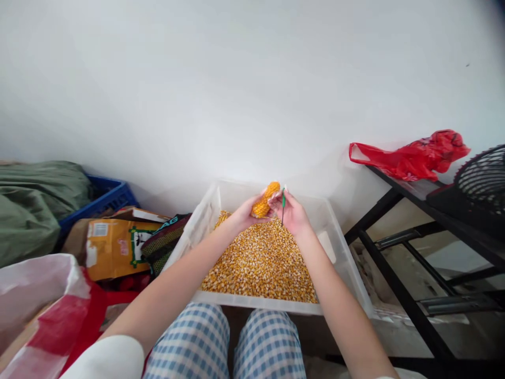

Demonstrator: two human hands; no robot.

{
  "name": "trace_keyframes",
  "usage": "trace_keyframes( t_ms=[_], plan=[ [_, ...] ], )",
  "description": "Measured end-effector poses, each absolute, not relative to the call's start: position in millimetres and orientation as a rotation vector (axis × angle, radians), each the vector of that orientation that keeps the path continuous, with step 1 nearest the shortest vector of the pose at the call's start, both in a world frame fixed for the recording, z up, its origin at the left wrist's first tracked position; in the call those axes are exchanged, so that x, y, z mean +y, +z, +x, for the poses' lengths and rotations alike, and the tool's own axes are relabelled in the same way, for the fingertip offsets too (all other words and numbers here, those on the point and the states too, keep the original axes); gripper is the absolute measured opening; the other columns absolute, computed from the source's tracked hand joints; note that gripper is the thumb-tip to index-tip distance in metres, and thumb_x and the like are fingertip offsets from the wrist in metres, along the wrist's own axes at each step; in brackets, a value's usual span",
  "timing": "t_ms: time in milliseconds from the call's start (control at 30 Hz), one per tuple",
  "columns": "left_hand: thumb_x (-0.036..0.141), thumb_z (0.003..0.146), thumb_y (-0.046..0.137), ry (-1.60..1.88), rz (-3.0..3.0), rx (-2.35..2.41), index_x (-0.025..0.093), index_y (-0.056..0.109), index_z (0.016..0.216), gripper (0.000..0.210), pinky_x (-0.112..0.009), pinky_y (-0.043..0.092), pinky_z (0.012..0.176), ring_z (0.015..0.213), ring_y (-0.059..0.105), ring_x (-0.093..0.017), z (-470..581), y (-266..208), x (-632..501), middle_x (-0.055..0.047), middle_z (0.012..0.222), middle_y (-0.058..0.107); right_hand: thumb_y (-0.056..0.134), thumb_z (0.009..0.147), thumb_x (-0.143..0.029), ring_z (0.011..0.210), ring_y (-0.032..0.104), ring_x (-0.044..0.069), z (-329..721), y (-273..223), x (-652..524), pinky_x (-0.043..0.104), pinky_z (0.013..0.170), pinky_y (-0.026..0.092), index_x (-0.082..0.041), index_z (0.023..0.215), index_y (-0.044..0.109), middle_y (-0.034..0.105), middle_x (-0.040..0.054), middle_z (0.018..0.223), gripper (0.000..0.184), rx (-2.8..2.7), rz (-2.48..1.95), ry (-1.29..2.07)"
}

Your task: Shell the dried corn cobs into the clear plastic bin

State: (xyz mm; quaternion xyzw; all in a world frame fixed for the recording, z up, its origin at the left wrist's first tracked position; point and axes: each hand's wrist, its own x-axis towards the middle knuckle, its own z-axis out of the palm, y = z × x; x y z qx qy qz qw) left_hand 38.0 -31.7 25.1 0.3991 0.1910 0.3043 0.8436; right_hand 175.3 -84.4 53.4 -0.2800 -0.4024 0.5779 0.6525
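My left hand (249, 211) is closed around a yellow corn cob (266, 200), tilted with its upper end to the right. Kernels still cover the side that shows. Close beside it, my right hand (294, 213) grips a thin screwdriver (283, 202) with a green handle, its dark shaft pointing down. The right fingertips are near the cob's right side; whether they touch it I cannot tell. Both hands are above a translucent plastic bin (343, 263), which holds a thick layer of loose corn kernels (260, 263).
At left are a blue crate (114, 195) under green cloth (35, 205), a cardboard box (108, 247), a mesh bag (168, 239) and a red-and-white bag (47, 310). To the right stands a black metal frame (394, 263) bearing a red plastic bag (418, 155) and a fan (483, 179). A white wall (236, 95) rises behind.
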Motion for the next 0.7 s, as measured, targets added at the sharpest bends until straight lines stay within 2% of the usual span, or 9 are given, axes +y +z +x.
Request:
trace_keyframes(
  t_ms=[100,200,400,567,700],
  plan=[
    [0.035,0.072,0.057,0.754,0.840,0.506,0.013,0.057,0.087,0.026,-0.027,0.048,0.059,0.060,0.059,-0.013,44.4,30.6,-31.0,-0.006,0.072,0.062,0.054,0.076,-0.035,0.053,0.048,0.006,170.8,54.2,-89.8,0.020,0.061,0.047,-0.018,0.072,0.058,0.046,-0.0047,0.057,0.017,-0.949,-0.646,1.235],
    [0.032,0.070,0.060,0.814,0.813,0.517,0.014,0.056,0.086,0.025,-0.030,0.050,0.060,0.059,0.059,-0.015,48.0,44.6,-28.3,-0.006,0.069,0.062,0.052,0.077,-0.037,0.046,0.041,0.005,174.3,55.7,-92.5,0.019,0.052,0.043,-0.018,0.076,0.057,0.039,-0.0062,0.053,0.020,-0.948,-0.702,1.067],
    [0.042,0.069,0.059,0.915,0.698,0.504,0.016,0.054,0.088,0.032,-0.029,0.050,0.055,0.056,0.059,-0.014,46.2,52.3,-22.4,-0.004,0.065,0.061,0.054,0.076,-0.040,0.048,0.048,0.006,173.0,53.4,-97.8,0.020,0.050,0.042,-0.020,0.075,0.048,0.052,-0.0042,0.063,0.021,-0.966,-0.809,0.821],
    [0.046,0.071,0.055,0.941,0.678,0.523,0.014,0.054,0.090,0.037,-0.026,0.048,0.051,0.048,0.056,-0.012,40.2,38.9,-23.6,-0.003,0.057,0.059,0.049,0.078,-0.041,0.050,0.050,0.007,159.7,49.7,-106.9,0.021,0.053,0.043,-0.020,0.078,0.045,0.053,-0.0042,0.059,0.021,-1.130,-0.940,0.640],
    [0.050,0.074,0.049,0.956,0.684,0.542,0.012,0.055,0.096,0.043,-0.024,0.047,0.050,0.052,0.057,-0.013,34.4,37.7,-23.5,-0.005,0.059,0.060,0.046,0.080,-0.041,0.049,0.048,0.007,155.1,48.7,-116.5,0.021,0.051,0.041,-0.021,0.079,0.046,0.052,-0.0039,0.057,0.020,-1.257,-1.047,0.584]
  ],
)
